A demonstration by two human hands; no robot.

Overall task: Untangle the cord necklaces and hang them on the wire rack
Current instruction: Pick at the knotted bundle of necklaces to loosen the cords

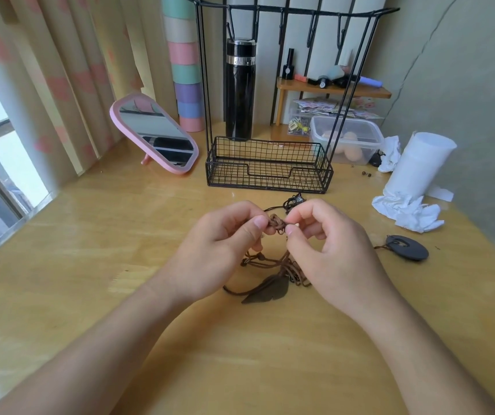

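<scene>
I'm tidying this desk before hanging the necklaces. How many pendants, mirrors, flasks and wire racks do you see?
Pendants: 2 plainly visible, a leaf and a round disc
Mirrors: 1
Flasks: 1
Wire racks: 1
Total: 5

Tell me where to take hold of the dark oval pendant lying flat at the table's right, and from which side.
Probably its cord at the left end, pinched from above. The dark oval pendant lies flat on the table, so its rim gives little purchase, while the cord lifts easily. The right hand, now pinching the brown cord knot with the left hand, is nearer.
</scene>
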